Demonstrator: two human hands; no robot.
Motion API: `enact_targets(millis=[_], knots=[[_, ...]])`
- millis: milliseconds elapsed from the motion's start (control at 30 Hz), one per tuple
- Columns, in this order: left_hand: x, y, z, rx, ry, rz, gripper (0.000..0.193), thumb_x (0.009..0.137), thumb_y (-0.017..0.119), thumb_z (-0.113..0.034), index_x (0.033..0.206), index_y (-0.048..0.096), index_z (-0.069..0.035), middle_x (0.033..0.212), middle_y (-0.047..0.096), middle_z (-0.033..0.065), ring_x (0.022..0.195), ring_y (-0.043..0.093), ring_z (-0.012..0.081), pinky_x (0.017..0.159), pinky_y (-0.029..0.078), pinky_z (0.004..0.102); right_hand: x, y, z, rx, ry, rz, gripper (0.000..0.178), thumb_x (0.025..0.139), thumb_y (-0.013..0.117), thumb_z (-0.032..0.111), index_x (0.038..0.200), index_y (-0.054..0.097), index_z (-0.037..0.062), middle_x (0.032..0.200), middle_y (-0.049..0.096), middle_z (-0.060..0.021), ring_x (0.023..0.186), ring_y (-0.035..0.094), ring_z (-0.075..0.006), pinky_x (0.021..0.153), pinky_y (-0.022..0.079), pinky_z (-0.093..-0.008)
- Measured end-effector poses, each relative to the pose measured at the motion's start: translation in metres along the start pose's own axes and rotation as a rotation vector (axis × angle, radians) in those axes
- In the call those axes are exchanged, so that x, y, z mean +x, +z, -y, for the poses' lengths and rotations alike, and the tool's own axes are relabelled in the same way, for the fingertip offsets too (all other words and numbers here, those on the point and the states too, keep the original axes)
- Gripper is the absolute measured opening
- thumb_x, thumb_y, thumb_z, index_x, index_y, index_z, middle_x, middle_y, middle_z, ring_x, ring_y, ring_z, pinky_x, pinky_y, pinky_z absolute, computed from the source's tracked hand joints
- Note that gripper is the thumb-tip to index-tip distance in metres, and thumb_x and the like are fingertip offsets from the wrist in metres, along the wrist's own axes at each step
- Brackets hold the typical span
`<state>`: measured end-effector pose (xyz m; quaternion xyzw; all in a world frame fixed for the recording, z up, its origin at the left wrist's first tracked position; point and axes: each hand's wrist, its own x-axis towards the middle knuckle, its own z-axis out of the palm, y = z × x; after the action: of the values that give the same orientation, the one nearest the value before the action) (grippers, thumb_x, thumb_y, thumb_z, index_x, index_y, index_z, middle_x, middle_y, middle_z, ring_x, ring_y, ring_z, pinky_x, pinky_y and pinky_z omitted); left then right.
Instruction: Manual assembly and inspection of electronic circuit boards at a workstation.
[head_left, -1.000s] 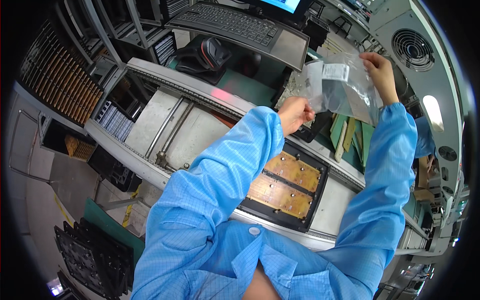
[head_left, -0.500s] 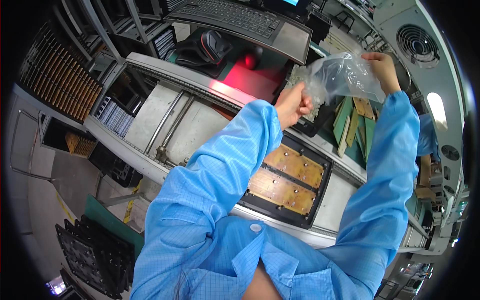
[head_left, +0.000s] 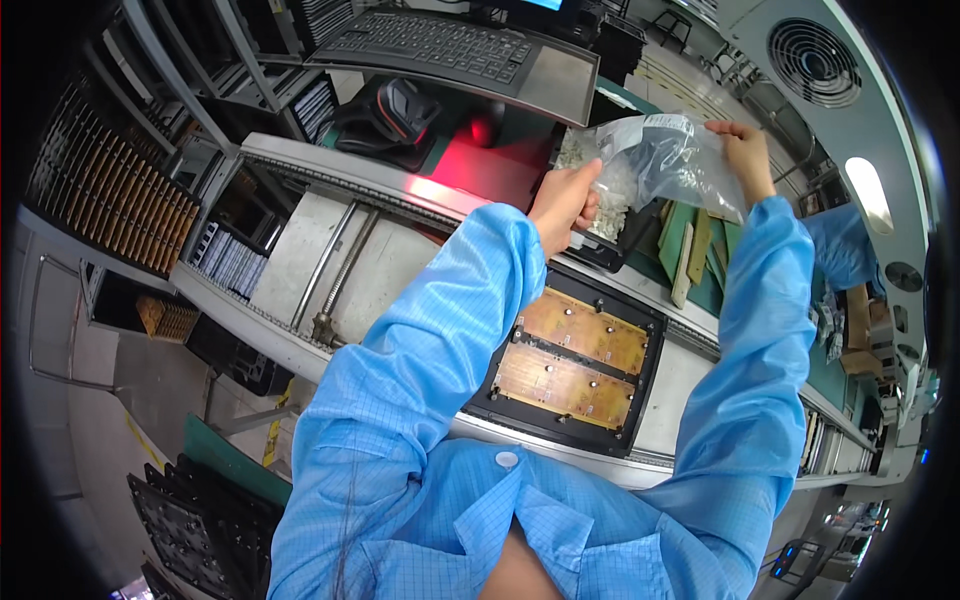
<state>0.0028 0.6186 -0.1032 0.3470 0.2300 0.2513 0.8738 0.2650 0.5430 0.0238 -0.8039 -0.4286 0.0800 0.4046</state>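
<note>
A clear plastic bag (head_left: 690,160) is stretched between my two hands over a black tray at the far side of the conveyor. My left hand (head_left: 566,205) is closed on one end of it. The bag's other end is pinched by my right hand (head_left: 745,158), farther right. Small whitish pieces (head_left: 606,215) fill the black tray (head_left: 612,255) below the bag. Nearer to me, a black frame (head_left: 640,405) on the conveyor holds two copper-coloured circuit panels (head_left: 570,375), fixed by small pins.
Past the conveyor rail (head_left: 380,178) stand a barcode scanner (head_left: 395,120) casting red light and a keyboard (head_left: 430,45). Green and tan board strips (head_left: 690,245) lie right of the tray. Racks of boards (head_left: 115,185) stand at left, black fixtures (head_left: 195,520) at lower left.
Both hands and the bag appear shifted slightly left, along with a small shift of the whole view. The bag remains held between both hands, and its near part hangs differently.
</note>
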Motion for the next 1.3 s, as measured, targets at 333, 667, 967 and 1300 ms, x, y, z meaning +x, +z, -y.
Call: enact_targets(millis=[333,667,967,1300], knots=[[-0.009,0.004,0.013,0.162,0.164,-0.087,0.024,0.093,0.057,-0.012,0.111,0.045,-0.002,0.063,0.047,-0.0002,0.052,0.046,0.0083,0.044,0.034,0.023,-0.08,0.03,-0.074,0.262,-0.378,-0.379,0.016,0.096,0.052,0.001,0.095,0.068,0.0014,0.103,0.059,-0.0019,0.088,0.053,-0.0098,0.075,0.042,-0.0221],[0.002,0.004,0.017,0.066,0.2,-0.089,0.021,0.094,0.054,-0.014,0.109,0.045,-0.002,0.061,0.045,0.0009,0.049,0.045,0.0092,0.042,0.032,0.0244,-0.087,0.031,-0.051,0.412,-0.535,-0.557,0.02,0.092,0.049,-0.007,0.092,0.068,-0.0015,0.098,0.059,-0.0016,0.083,0.053,-0.0086,0.069,0.041,-0.0202],[0.0,0.012,-0.011,-0.007,0.056,0.024,0.048,0.086,0.07,-0.047,0.072,0.04,-0.011,0.057,0.041,-0.0007,0.048,0.042,0.0088,0.041,0.026,0.0225,-0.049,0.006,-0.065,0.236,0.051,-0.345,0.033,0.087,0.045,-0.001,0.109,0.07,0.0027,0.088,0.066,-0.0006,0.064,0.049,-0.0081,0.06,0.039,-0.0206],[0.003,0.014,-0.017,0.112,0.115,0.063,0.033,0.089,0.071,-0.03,0.075,0.047,-0.012,0.058,0.038,-0.0067,0.047,0.032,0.0031,0.043,0.022,0.0196,-0.024,-0.005,-0.071,0.487,0.494,0.048,0.022,0.089,0.057,0.007,0.104,0.069,-0.002,0.094,0.068,-0.0125,0.08,0.065,-0.0228,0.07,0.051,-0.0347]])
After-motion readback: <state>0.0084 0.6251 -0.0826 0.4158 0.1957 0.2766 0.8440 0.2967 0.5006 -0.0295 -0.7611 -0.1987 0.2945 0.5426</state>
